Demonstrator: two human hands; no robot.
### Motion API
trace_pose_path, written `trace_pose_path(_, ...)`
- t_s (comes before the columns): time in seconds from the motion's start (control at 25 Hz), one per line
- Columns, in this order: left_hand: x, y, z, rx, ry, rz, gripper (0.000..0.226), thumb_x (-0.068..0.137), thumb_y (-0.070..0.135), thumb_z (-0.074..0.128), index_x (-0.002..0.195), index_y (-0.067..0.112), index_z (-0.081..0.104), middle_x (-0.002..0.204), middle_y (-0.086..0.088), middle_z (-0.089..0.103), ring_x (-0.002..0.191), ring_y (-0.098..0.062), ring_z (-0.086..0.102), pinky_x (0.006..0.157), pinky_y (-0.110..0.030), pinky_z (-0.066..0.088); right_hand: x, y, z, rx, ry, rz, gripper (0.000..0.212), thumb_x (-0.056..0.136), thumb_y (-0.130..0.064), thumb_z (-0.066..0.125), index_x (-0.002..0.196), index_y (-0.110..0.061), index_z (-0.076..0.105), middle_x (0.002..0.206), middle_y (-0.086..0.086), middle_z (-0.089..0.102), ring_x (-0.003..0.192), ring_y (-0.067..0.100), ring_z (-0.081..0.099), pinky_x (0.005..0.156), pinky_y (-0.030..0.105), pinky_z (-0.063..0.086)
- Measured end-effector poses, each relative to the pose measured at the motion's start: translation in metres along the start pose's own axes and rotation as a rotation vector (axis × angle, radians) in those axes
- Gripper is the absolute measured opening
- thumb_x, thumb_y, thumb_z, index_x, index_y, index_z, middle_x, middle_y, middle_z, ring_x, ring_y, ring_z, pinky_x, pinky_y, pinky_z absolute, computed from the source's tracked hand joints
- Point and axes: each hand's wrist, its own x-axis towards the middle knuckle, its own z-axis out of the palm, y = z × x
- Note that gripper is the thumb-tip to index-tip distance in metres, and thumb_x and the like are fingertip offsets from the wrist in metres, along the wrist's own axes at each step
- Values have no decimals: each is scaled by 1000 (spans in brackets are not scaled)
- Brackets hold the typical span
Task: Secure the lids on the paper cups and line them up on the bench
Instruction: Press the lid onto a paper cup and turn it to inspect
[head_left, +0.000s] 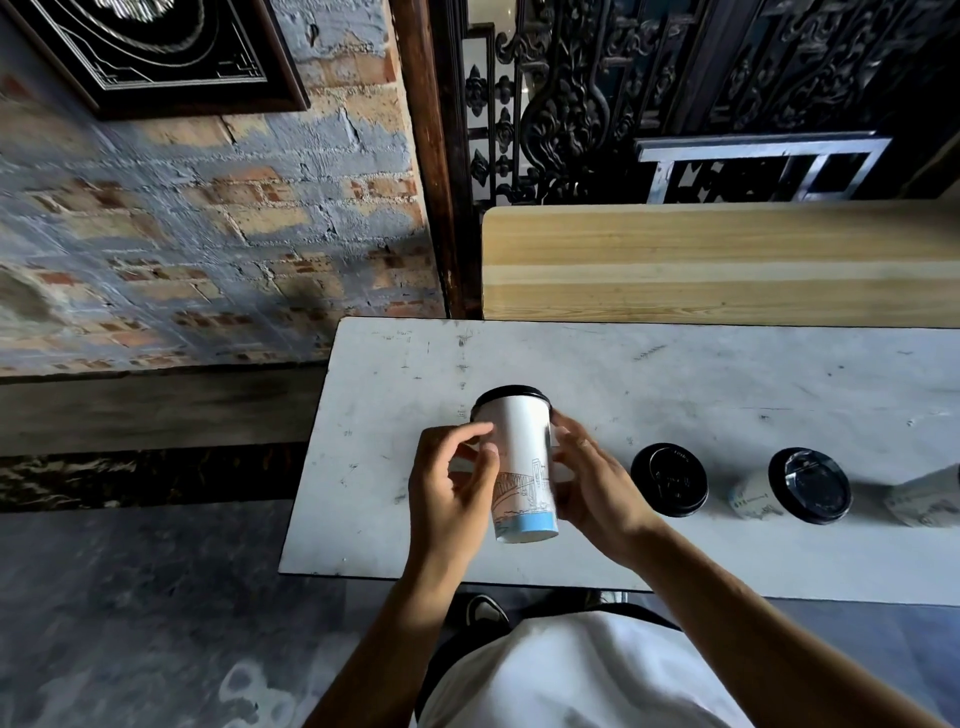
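Paper cup (522, 467) at frame centre, held up over the left part of the white bench (727, 395), tilted so its black lid (511, 393) points away and its base faces the camera. Lid sits on the rim; can't tell if fully snapped down. Print on the cup: line drawing of a bridge, pale blue band near the base. No readable text, brand not legible.

Left hand (452, 483) is on the cup's left side, fingers curled, thumb and forefinger tips on the wall below the lid. Right hand (592, 483) cups the right side, fingers wrapped behind it, palm turned inward. Both hands hold the cup; both forearms come up from the bottom of the frame.

Right of centre on the bench: second cup (670, 480) standing with a black lid, embossed marks on the lid too blurred to read. Further right, third cup (795, 491) with a black lid, small print on its side unreadable. Fourth cup (930, 499) cut off at the right edge, pattern only. These three sit roughly in a row, apart from each other.

Upper right: wooden backrest (727, 260). Upper left: brick wall (208, 208) and a dark framed picture (156, 52).
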Motion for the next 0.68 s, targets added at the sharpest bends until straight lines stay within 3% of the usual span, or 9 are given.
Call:
trace_pose_path(0.16,0,1,-3,-27,10,-52,20,87,40,68,107,38,67,112,0,69,96,-5,68,83,-28,59,2,-2,-4,-6,5,-2,47,108,-15,31,139,-38,57,109,22,72,90,39,73,86,58,57)
trace_pose_path(0.32,1,-2,-3,24,28,-4,19,92,29,71,110,30,70,111,0,69,97,-8,68,84,-31,60,0,-5,-1,-85,7,-20,58,103,-2,39,144,-40,50,107,21,75,93,36,70,84,51,57)
trace_pose_path(0.48,1,-4,-6,40,37,87,26,95,8,69,118,20,72,109,-5,66,94,-9,67,75,-15,56,1,-3,-4,-59,42,-17,57,101,-4,48,150,-34,43,111,19,72,91,35,67,80,46,56)
trace_pose_path(0.6,7,-10,-7,58,32,153,36,93,-11,62,111,16,77,107,-5,66,95,-13,68,76,-28,62,1,-3,-3,-7,50,-18,63,92,-13,64,149,-29,44,103,13,68,84,26,69,79,43,55)
trace_pose_path(0.68,7,-11,-6,97,50,167,41,90,-16,59,108,15,80,105,-3,67,98,-9,68,79,-26,62,0,-5,-1,0,43,-17,63,88,-17,67,147,-26,48,104,14,68,84,23,71,81,43,56)
